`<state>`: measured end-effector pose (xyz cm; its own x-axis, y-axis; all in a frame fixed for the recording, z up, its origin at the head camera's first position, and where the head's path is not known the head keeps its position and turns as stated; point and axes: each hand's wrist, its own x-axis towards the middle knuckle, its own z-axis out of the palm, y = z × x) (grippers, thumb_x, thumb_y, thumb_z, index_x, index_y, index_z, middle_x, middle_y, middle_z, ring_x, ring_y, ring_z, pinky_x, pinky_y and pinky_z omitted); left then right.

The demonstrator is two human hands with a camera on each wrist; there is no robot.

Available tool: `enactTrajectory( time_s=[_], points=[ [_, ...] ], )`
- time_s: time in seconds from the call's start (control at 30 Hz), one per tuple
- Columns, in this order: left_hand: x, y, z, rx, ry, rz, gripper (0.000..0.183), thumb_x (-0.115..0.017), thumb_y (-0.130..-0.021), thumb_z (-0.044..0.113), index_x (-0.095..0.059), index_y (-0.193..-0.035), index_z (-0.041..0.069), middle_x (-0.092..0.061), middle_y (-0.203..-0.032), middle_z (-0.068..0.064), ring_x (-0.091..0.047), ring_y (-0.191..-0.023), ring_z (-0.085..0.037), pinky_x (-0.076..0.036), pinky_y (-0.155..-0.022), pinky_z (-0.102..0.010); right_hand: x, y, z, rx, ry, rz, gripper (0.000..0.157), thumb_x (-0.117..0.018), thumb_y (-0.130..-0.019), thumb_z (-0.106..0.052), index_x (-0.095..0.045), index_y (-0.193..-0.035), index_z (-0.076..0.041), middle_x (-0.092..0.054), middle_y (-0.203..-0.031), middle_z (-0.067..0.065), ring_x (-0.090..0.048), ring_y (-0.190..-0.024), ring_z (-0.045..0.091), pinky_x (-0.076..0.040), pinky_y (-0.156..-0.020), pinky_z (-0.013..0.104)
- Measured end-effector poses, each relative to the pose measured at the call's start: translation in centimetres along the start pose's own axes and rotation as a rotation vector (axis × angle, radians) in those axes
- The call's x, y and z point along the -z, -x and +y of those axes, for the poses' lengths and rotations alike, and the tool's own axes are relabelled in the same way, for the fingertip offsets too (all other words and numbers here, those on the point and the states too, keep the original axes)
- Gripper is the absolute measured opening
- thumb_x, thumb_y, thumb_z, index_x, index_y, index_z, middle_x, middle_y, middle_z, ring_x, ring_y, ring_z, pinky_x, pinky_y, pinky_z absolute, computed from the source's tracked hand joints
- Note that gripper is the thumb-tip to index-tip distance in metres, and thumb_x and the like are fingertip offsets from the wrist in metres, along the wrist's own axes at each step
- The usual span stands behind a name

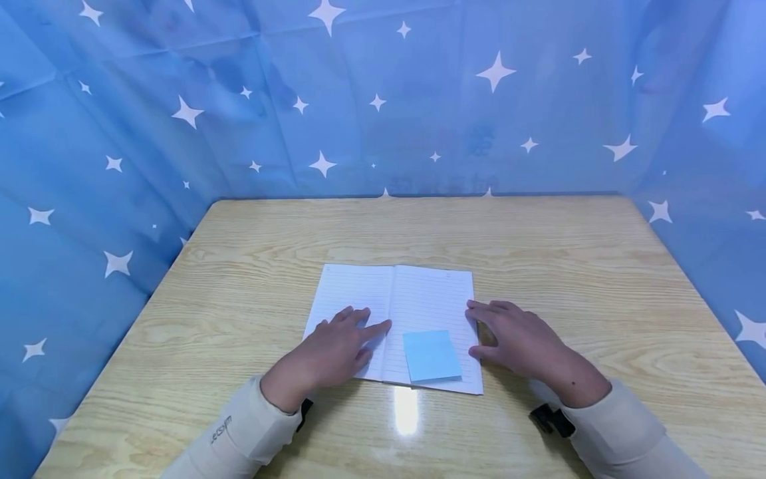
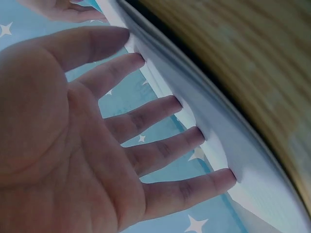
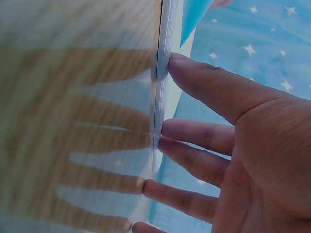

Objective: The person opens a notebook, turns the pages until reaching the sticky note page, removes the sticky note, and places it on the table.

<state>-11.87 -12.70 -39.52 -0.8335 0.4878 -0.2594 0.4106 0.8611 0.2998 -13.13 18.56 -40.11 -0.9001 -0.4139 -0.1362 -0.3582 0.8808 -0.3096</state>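
An open lined notebook (image 1: 431, 293) lies flat on the table, with a light blue sticky note (image 1: 432, 356) on the lower part of its right page. My left hand (image 1: 335, 352) rests on the left page, its fingers spread and their tips touching the paper, as the left wrist view also shows. At the notebook's right edge is my right hand (image 1: 526, 339), thumb and fingers extended. Its thumb (image 3: 199, 73) and nearest fingertips meet the page edge, while the other fingertips touch the tabletop. In the right wrist view a corner of the blue note (image 3: 193, 17) stands out above the page.
The wood-grain table (image 1: 269, 233) reaches back to a blue curtain (image 1: 419, 100) printed with white stars, which also hangs along both sides. A bright light reflection shows on the tabletop below the notebook. Dark wrist straps (image 1: 552, 420) show at the sleeves.
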Motion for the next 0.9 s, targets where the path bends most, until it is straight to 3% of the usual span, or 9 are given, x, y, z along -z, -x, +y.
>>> enactTrajectory(
  time_s=[0.57,0.9],
  points=[
    [-0.3,-0.3,0.4,0.012,-0.035,0.006,0.054,-0.058,-0.100,0.042,-0.044,-0.152,0.033,-0.038,-0.158,-0.017,-0.032,-0.145,-0.048,-0.038,-0.101,-0.074,0.3,0.1,-0.6,0.054,0.050,0.083,0.069,-0.085,-0.078,-0.031,-0.060,-0.137,-0.004,-0.058,-0.144,0.014,-0.054,-0.130,0.043,-0.047,-0.098,0.061],
    [-0.4,-0.4,0.5,0.009,-0.049,0.026,0.056,-0.062,-0.098,0.043,-0.046,-0.150,0.032,-0.040,-0.156,-0.018,-0.035,-0.143,-0.049,-0.040,-0.099,-0.074,0.5,0.7,-2.1,0.236,0.086,0.178,0.049,-0.084,-0.080,-0.027,-0.070,-0.123,-0.009,-0.064,-0.137,0.010,-0.060,-0.124,0.035,-0.051,-0.098,0.054]
  ],
)
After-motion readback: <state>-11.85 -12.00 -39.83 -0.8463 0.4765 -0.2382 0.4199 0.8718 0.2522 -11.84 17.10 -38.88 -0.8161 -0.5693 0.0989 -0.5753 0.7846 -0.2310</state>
